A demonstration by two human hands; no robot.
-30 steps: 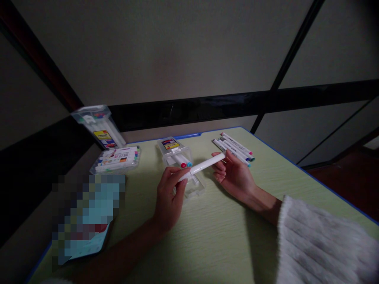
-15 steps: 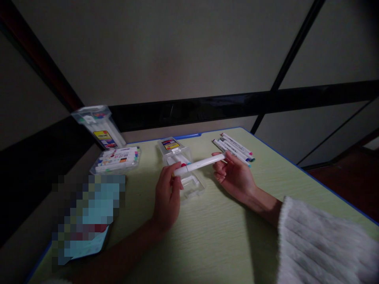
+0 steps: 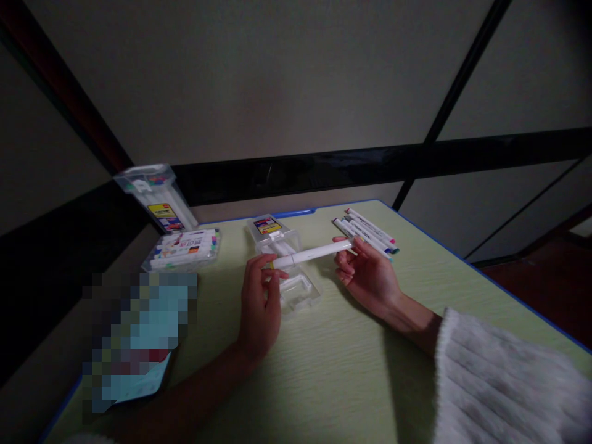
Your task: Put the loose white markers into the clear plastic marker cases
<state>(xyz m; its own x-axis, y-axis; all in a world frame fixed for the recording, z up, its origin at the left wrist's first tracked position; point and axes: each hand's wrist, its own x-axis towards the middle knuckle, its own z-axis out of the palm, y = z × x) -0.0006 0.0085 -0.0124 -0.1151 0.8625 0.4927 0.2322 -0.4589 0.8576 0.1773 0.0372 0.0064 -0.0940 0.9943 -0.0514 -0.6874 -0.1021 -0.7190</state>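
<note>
A white marker is held level in the air between my two hands, a yellow band showing at its left end. My left hand has its fingers closed around that left end, with the thumb below. My right hand pinches the other end between thumb and fingers, the remaining fingers curled. Just behind and beneath the marker lies a clear plastic marker case with its lid open toward me. Part of the case is hidden by the marker and my left hand.
Several loose markers lie side by side at the back right of the pale green table. To the left, one case of markers stands upright behind another case lying flat. A tablet-like device, partly blurred out, rests at the front left.
My left hand's fingers have shifted slightly at the marker's left end, and more of its yellow band shows. The right hand keeps its pinch almost unmoved.
</note>
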